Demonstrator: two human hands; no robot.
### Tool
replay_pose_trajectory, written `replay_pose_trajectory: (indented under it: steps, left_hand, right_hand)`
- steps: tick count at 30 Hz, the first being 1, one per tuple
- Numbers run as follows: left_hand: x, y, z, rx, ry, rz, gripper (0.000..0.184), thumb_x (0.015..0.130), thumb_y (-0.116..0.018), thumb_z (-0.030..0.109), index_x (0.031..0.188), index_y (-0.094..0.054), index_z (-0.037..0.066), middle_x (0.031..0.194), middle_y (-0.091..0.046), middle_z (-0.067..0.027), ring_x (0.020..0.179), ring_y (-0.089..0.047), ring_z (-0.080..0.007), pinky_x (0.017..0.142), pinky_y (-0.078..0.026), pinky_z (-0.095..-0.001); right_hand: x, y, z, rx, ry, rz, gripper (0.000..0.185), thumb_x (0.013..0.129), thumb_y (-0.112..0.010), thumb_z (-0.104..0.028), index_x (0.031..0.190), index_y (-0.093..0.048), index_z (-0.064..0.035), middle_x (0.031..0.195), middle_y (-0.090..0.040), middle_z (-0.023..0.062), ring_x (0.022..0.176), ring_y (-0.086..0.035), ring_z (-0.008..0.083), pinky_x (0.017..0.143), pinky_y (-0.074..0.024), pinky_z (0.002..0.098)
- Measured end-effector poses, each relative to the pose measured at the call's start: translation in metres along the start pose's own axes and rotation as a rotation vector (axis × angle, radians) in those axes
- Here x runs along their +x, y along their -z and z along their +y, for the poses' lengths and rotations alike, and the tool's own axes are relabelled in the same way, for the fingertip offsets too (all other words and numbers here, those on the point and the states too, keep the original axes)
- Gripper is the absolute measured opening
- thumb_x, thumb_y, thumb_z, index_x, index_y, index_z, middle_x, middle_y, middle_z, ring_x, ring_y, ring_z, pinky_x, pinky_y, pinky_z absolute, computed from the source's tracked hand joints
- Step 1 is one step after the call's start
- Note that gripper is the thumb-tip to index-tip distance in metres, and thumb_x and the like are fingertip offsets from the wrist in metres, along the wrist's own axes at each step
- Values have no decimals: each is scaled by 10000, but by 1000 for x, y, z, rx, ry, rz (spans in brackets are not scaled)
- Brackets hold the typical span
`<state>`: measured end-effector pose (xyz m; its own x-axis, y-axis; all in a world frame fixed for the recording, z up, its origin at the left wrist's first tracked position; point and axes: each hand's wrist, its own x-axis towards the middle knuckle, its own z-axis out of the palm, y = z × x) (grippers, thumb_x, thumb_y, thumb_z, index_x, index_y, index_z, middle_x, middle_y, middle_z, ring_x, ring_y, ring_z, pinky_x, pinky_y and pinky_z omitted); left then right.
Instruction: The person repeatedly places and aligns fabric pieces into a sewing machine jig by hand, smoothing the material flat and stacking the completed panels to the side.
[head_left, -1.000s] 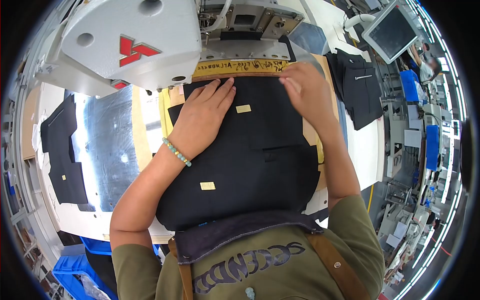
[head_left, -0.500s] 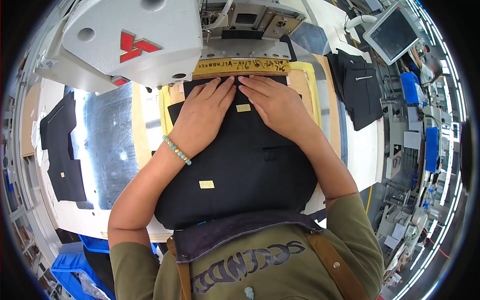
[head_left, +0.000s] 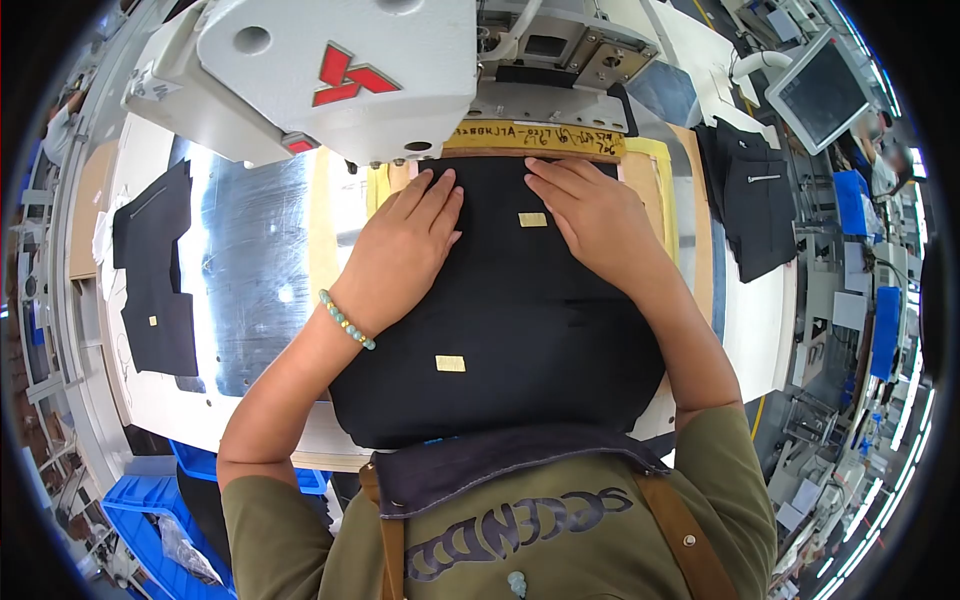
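Note:
Black fabric (head_left: pixel 500 300) lies under the sewing machine's front edge and reaches down to my apron, with one small yellow label (head_left: pixel 532 220) near its top and another (head_left: pixel 450 363) lower down. My left hand (head_left: pixel 405 245) rests flat on the fabric's upper left edge, fingers stretched toward the yellow marked strip (head_left: pixel 530 138). On the upper right part lies my right hand (head_left: pixel 600 220), palm down, its fingertips just below the same strip. Neither hand grips anything. The fabric's edges beneath both palms are hidden.
The white machine head (head_left: pixel 340 80) overhangs the upper left. More black pieces lie at the left (head_left: pixel 158 270) and right (head_left: pixel 750 195). A screen (head_left: pixel 820 90) stands at the upper right. Blue crates (head_left: pixel 150 510) are at the lower left; a person is at the far right.
My right hand came down from the strip's right end onto the fabric, then shifted right, away from my left hand. The whole view has shifted, so the machine appears further right.

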<state>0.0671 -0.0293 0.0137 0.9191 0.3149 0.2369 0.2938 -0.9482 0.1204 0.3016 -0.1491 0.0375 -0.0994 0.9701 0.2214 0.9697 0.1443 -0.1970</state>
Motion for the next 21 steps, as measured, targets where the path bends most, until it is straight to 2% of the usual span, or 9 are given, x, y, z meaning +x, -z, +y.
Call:
replay_pose_trajectory:
  steps: [12, 21]
  left_hand:
    - [2, 4, -9, -5, -17, -54, 426, 937, -652, 130, 1323, -614, -47, 1447, -571, -155, 1354, -521, -320, 1148, -425, -391]
    - [3, 6, -12, 9, -24, -61, 424, 937, -642, 111, 1326, -608, -57, 1449, -567, -158, 1346, -527, -313, 1143, -432, -387]
  right_hand:
    - [2, 2, -5, -9, 23, 17, 332, 877, -649, -25, 1204, -704, -30, 1316, -676, 56, 1136, -647, 242, 921, -569, 365]
    - [1, 1, -3, -11, 34, 11, 352, 866, -659, -33, 1215, -702, -30, 1333, -668, 58, 1144, -641, 257, 944, -560, 376]
